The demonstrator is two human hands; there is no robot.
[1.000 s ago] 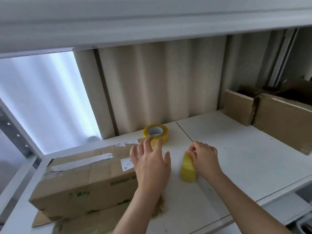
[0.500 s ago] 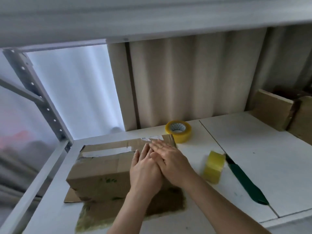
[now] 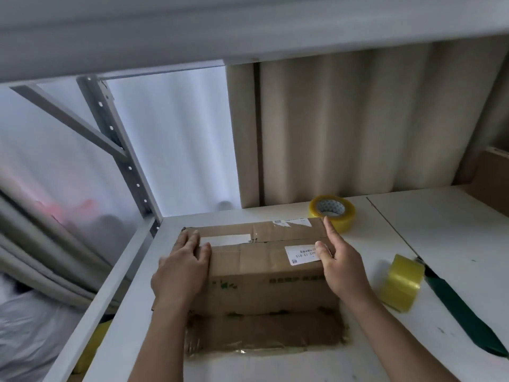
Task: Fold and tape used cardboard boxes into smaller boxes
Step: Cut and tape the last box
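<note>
2 hands: left hand [image 3: 180, 271] and right hand [image 3: 343, 267] flank the cardboard box [image 3: 264, 268], fingers straight, pressing its ends to steady it.
Box: on the tabletop [image 3: 440, 244].
Tape rolls: 2, right of the box, near for taping.

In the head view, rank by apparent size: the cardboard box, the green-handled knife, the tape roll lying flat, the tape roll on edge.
1. cardboard box
2. green-handled knife
3 and 4. tape roll on edge looks larger than tape roll lying flat, but it is nearer; unsure.
</note>
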